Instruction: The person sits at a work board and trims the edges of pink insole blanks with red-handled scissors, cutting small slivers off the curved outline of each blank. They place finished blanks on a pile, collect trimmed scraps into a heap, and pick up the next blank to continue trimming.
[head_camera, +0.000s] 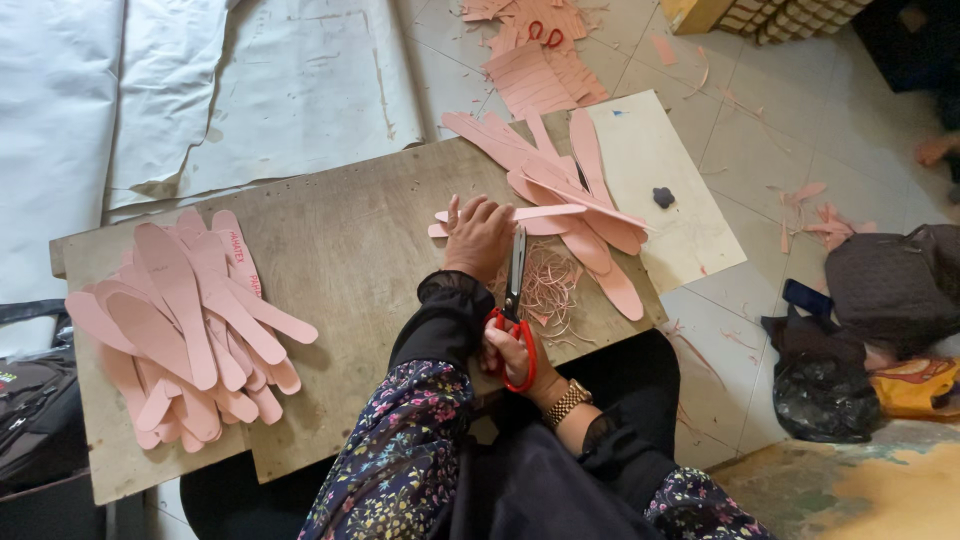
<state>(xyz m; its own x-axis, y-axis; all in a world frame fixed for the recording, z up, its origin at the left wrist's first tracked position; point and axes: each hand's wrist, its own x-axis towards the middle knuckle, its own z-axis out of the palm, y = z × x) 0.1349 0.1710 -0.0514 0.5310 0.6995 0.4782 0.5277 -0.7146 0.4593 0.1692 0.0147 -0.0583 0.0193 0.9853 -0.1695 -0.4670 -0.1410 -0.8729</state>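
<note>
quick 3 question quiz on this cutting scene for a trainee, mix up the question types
1. True or false: the right hand holds red-handled scissors.
2. What does the left hand press down on the wooden board?
A. a pink strip
B. a black bag
C. a white sheet
3. Fill in: the neat pile of pink cutouts lies at the board's ____ end as the picture shows it.

Key
1. True.
2. A: the pink strip lies under the fingers.
3. Left; a looser heap of pink pieces lies at the other end, thin trimmings beside the blades.
</note>
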